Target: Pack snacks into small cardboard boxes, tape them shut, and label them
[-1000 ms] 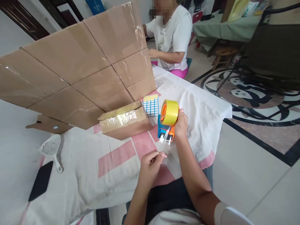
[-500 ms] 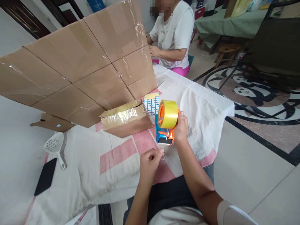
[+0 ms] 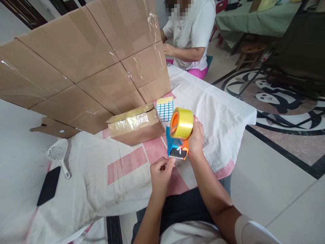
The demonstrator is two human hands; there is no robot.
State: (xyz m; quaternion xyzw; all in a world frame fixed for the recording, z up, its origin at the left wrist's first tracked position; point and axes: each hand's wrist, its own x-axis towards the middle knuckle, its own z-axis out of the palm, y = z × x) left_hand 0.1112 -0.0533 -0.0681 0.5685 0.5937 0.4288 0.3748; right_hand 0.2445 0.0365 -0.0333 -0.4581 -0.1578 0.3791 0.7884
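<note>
My right hand (image 3: 197, 139) is closed around the orange side of a tape dispenser (image 3: 177, 150), held above the table. A thick roll of yellowish packing tape (image 3: 186, 123) sits on it, and its cutting edge faces me. Just below that edge my left hand (image 3: 161, 171) is pinched, thumb against fingers. A faint clear strip, seemingly the tape's end, shows at the fingertips. Beyond the dispenser lies a closed cardboard box (image 3: 137, 130) with shiny tape along its top. A sheet of blue-framed labels (image 3: 165, 110) lies beside the box's right end.
Large taped cardboard panels (image 3: 101, 64) stand behind the box. At the left are a white slotted scoop (image 3: 58, 150) and a black phone-like slab (image 3: 49, 186). A white and pink cloth (image 3: 93, 183) covers the table. Another person (image 3: 189, 40) sits at the far side.
The dispenser has tilted slightly, its cutting edge coming nearer my left fingertips. My left hand has shifted a little left and up. The view has moved slightly.
</note>
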